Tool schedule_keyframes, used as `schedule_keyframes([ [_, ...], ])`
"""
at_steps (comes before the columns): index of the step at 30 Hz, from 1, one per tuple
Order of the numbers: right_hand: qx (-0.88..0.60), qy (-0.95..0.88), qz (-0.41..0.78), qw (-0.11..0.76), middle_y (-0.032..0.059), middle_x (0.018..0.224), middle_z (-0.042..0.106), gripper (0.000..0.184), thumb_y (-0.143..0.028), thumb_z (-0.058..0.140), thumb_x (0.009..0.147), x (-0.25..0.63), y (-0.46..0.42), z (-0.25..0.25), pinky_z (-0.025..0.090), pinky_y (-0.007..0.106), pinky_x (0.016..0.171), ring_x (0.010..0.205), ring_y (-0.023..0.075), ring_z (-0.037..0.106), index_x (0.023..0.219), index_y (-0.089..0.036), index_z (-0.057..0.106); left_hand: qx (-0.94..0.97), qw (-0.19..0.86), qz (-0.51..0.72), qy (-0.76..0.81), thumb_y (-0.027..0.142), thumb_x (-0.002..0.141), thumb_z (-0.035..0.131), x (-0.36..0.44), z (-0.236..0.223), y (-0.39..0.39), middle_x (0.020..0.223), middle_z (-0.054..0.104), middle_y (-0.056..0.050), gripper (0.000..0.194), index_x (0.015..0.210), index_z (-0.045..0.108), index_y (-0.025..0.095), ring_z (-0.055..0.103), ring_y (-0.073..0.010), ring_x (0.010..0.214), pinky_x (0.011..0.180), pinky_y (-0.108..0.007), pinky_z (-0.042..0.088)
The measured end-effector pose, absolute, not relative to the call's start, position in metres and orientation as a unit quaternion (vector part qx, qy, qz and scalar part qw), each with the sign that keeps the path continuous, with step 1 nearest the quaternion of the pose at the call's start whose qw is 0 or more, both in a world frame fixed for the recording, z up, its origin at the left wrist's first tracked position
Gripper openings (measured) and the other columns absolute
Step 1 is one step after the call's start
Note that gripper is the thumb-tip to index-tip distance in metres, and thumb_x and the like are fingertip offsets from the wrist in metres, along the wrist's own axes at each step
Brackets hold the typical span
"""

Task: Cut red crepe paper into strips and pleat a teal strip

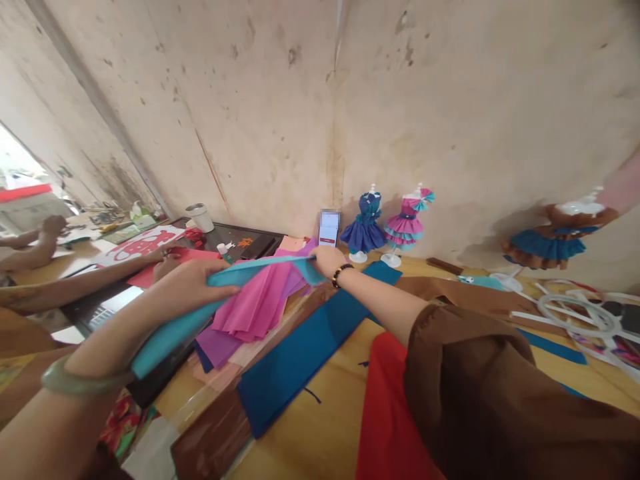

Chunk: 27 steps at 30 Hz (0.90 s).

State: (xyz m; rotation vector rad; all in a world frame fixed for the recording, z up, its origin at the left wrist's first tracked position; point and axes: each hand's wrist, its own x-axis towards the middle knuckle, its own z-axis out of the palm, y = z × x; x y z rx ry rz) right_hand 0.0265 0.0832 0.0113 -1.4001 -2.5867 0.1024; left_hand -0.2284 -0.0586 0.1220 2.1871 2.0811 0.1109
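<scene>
A long turquoise paper strip (173, 333) is stretched above the table between my two hands. My left hand (185, 290) grips it with the thumb on top, and one length hangs down past the wrist. The other end is pinched by my right hand (327, 262), which is in front of the phone. Under the strip lie pleated pink paper (257, 303) and purple paper (220, 347). A flat dark blue paper band (300, 353) runs diagonally across the table, beneath my right forearm.
Small dress forms in a blue dress (364, 227) and a pink dress (404, 230) stand by the wall, near a propped phone (329, 229). A brown-and-blue dress (550, 237) stands farther right. At left, another person's hands (167, 263) work over red paper (200, 255).
</scene>
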Motion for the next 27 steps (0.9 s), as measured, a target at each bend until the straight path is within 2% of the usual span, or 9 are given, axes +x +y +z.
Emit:
schedule_keyframes([
  [3,-0.505,-0.85,-0.004,0.151,0.0093,0.128,0.055,0.036,-0.033,0.055,0.093,0.027,0.1,0.022,0.05,0.045,0.09,0.109,0.0231,0.058,0.125,-0.018,0.053,0.704,-0.109,-0.007,0.701,0.049,0.082,0.052,-0.236,0.106,-0.068,0.09,0.068,-0.001,0.04,0.106,0.064,0.02,0.061,-0.022,0.09,0.081,-0.031,0.044],
  [5,-0.501,-0.851,-0.008,0.158,0.0124,0.134,0.05,0.04,-0.028,0.051,0.095,0.031,0.103,0.018,0.047,0.046,0.094,0.115,0.0247,0.054,0.133,-0.018,0.046,0.709,-0.154,-0.034,0.688,0.036,0.089,0.046,-0.234,0.08,-0.073,0.098,0.067,-0.003,0.033,0.115,0.058,0.021,0.062,-0.0229,0.093,0.079,-0.03,0.045],
  [9,-0.457,-0.883,0.023,0.103,0.0114,0.131,0.053,0.041,-0.029,0.055,0.093,0.048,0.091,-0.016,0.049,0.045,0.091,0.109,0.0236,0.058,0.132,-0.019,0.048,0.707,-0.142,-0.156,0.675,0.008,0.09,0.026,-0.219,0.018,-0.08,0.096,0.065,-0.012,0.038,0.112,0.056,0.016,0.067,-0.0258,0.08,0.065,-0.033,0.048],
  [11,-0.423,-0.902,0.038,0.072,0.013,0.125,0.059,0.04,-0.017,0.058,0.088,0.061,0.079,-0.032,0.049,0.04,0.091,0.107,0.0232,0.06,0.127,-0.016,0.054,0.719,-0.109,-0.185,0.661,0.004,0.087,0.028,-0.213,-0.005,-0.083,0.097,0.063,-0.014,0.04,0.114,0.056,0.015,0.067,-0.0265,0.082,0.066,-0.034,0.049],
  [13,-0.382,-0.921,0.045,0.053,0.0138,0.123,0.061,0.045,-0.005,0.055,0.081,0.076,0.065,-0.04,0.047,0.036,0.094,0.111,0.0228,0.059,0.125,-0.015,0.058,0.733,-0.097,-0.176,0.65,0.002,0.083,0.033,-0.212,-0.015,-0.087,0.103,0.061,-0.014,0.051,0.13,0.047,0.016,0.067,-0.0262,0.082,0.069,-0.035,0.05],
  [16,-0.325,-0.944,0.041,0.033,0.0131,0.128,0.06,0.05,-0.002,0.051,0.077,0.101,0.04,-0.04,0.044,0.034,0.097,0.118,0.0221,0.055,0.125,-0.015,0.06,0.75,-0.104,-0.129,0.641,0.004,0.08,0.037,-0.21,-0.013,-0.098,0.115,0.057,-0.016,0.066,0.145,0.03,0.017,0.066,-0.0256,0.085,0.076,-0.038,0.05],
  [20,-0.272,-0.962,0.013,-0.005,0.0152,0.133,0.056,0.058,-0.006,0.056,0.073,0.129,0.009,-0.042,0.042,0.037,0.099,0.121,0.0247,0.053,0.13,-0.013,0.056,0.774,-0.032,-0.069,0.629,0.03,0.089,0.044,-0.196,-0.006,-0.13,0.118,0.059,-0.013,0.051,0.14,0.042,0.022,0.06,-0.0281,0.105,0.089,-0.039,0.047],
  [22,-0.268,-0.963,-0.014,-0.02,0.0192,0.135,0.054,0.062,-0.007,0.058,0.071,0.136,0.002,-0.048,0.039,0.043,0.101,0.123,0.0297,0.05,0.133,-0.01,0.052,0.776,0.025,-0.08,0.625,0.037,0.083,0.054,-0.186,-0.013,-0.152,0.123,0.059,-0.012,0.061,0.141,0.041,0.028,0.057,-0.0298,0.11,0.091,-0.041,0.046],
  [27,-0.29,-0.954,-0.078,-0.026,0.0253,0.129,0.055,0.05,-0.005,0.048,0.083,0.131,0.011,-0.066,0.036,0.052,0.097,0.12,0.0329,0.051,0.133,-0.007,0.05,0.77,-0.008,-0.153,0.62,0.025,0.079,0.052,-0.171,-0.055,-0.197,0.139,0.05,-0.019,0.069,0.145,0.035,0.027,0.054,-0.0379,0.119,0.093,-0.051,0.047],
])
